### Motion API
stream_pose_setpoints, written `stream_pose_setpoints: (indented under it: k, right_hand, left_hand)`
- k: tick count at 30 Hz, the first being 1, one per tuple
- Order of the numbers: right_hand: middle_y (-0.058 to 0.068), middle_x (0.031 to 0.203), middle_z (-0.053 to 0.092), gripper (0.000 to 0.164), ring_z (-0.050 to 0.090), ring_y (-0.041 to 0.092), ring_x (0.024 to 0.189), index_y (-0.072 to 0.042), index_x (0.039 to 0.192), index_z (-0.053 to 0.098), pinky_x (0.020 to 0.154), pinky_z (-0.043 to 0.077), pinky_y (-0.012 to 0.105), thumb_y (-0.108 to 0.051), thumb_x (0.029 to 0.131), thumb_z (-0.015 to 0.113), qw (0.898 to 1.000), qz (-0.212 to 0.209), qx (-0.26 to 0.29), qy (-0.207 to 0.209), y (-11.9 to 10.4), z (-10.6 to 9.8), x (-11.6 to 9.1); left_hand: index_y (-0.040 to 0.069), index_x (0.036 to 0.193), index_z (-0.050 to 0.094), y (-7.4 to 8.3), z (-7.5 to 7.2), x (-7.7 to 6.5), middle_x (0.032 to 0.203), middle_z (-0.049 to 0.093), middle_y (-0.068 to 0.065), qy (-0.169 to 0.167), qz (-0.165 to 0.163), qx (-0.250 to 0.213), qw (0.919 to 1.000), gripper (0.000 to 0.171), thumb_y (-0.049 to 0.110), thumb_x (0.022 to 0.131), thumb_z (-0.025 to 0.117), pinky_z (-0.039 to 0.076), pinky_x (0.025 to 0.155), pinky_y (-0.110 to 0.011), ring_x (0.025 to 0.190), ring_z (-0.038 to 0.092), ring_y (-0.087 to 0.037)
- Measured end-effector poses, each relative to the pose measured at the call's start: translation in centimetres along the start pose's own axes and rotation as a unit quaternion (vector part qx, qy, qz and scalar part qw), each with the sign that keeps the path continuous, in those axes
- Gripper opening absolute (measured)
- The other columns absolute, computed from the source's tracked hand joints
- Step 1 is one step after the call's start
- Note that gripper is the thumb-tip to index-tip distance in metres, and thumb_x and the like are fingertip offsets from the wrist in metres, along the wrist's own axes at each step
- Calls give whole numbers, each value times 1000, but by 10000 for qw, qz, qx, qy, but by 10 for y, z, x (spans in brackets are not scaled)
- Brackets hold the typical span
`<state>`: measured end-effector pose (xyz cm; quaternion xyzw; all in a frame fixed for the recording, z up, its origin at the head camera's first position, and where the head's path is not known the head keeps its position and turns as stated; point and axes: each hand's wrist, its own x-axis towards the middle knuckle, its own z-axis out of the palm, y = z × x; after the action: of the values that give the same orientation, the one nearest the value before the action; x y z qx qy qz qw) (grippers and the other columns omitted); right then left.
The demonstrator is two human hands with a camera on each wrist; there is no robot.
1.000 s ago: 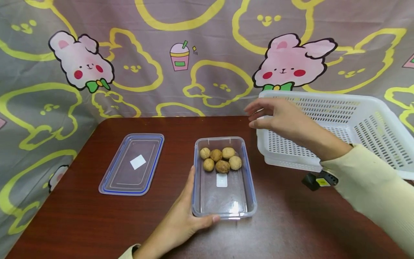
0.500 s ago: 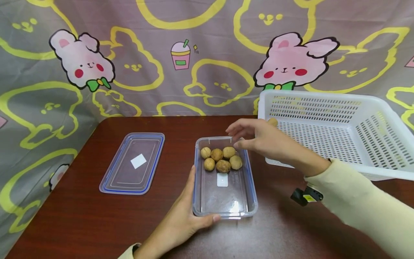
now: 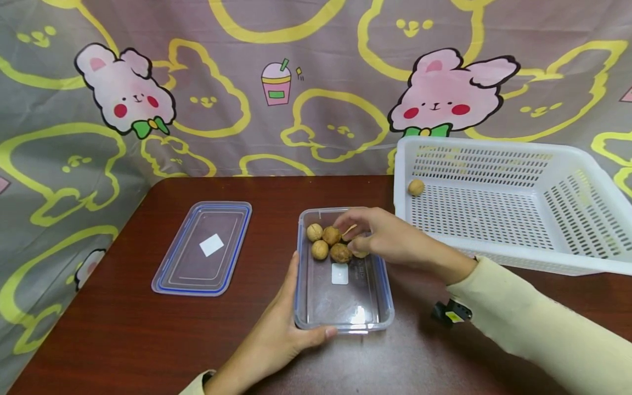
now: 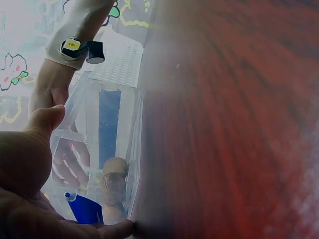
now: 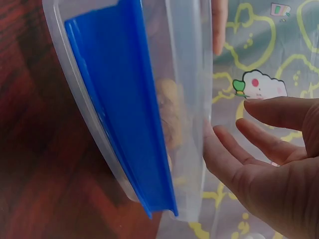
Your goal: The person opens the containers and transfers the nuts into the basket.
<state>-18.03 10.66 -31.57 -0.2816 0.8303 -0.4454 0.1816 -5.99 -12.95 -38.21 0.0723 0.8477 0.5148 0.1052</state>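
A clear plastic food container (image 3: 321, 307) stands on the table with several walnuts (image 3: 319, 250) grouped at its far end. My left hand (image 3: 276, 334) grips it at the near left corner, thumb along the near rim and fingers against the left side. Over the far right of the container my right hand (image 3: 377, 236) reaches in, its fingers bent and spread above the walnuts, partly hiding those on the right. In the right wrist view, a gap shows between thumb and fingers, with nothing held. One walnut (image 3: 416, 187) lies in the left corner of a white plastic basket (image 3: 494, 253).
A clear lid (image 3: 187, 269) with a blue seal and a white square label lies flat to the left on the dark red wooden table (image 3: 113, 307). A printed cloth (image 3: 336, 71) hangs behind the table. The basket stands at the right, close beside my right forearm.
My right hand has moved from the basket's left edge leftward and down, into the container over the walnuts. The walnut in the basket has come into sight. My left hand stays put.
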Motion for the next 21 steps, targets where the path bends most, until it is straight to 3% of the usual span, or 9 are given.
stream_pose_setpoints:
  k: [3,10,21]
  right_hand:
    - [23,128,69,40,68,36,118,5,130,64,89,59,36,3,90,58,9998,81,174,-79,1,7,2]
    - [24,132,67,39,66,40,126,7,132,62,102,57,40,1,94,61,9981,125,517,-315,4,18,9]
    - [24,138,64,41,64,40,129,7,136,59,108,53,45,4,95,61,9984,-26,368,-429,7,27,16]
  left_hand:
    - [35,169,-6,0,0,0,176,15,-7,0,-12,-28,10000,140,33,73,96,24,126,-55,157,28,-27]
    - [34,169,-6,0,0,-1,176,16,-9,21,-36,37,10000,139,34,74,96,25,125,-56,156,30,-29]
    - [32,169,-7,1,0,-1,176,14,-10,-1,-23,126,9999,139,35,75,95,25,125,-57,156,28,-30]
